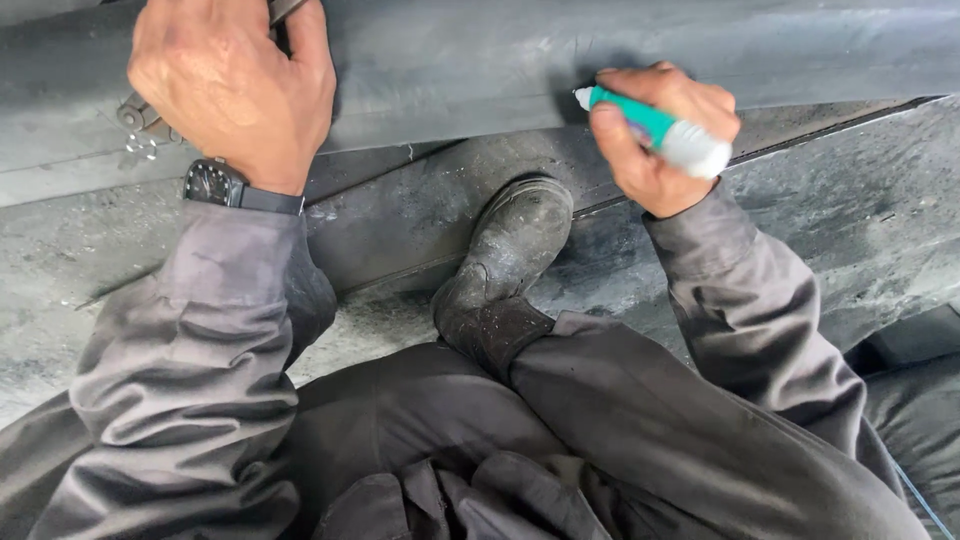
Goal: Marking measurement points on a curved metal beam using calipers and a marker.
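My right hand (658,135) grips a green and white marker (655,128), its white tip touching a wide dark grey rubber sheet (520,60) that runs across the top of the view. My left hand (235,85) presses down on the same sheet at the upper left, its fingers closed over a dark metal tool (140,115) that pokes out below the palm and above the fingers. A black wristwatch (215,183) sits on the left wrist. Both arms wear grey sleeves.
My dirty black boot (510,250) rests on the dusty concrete floor (850,210) between my arms, with grey trousers below. A dark strip (400,230) lies on the floor under the sheet. Another dark edge shows at the lower right.
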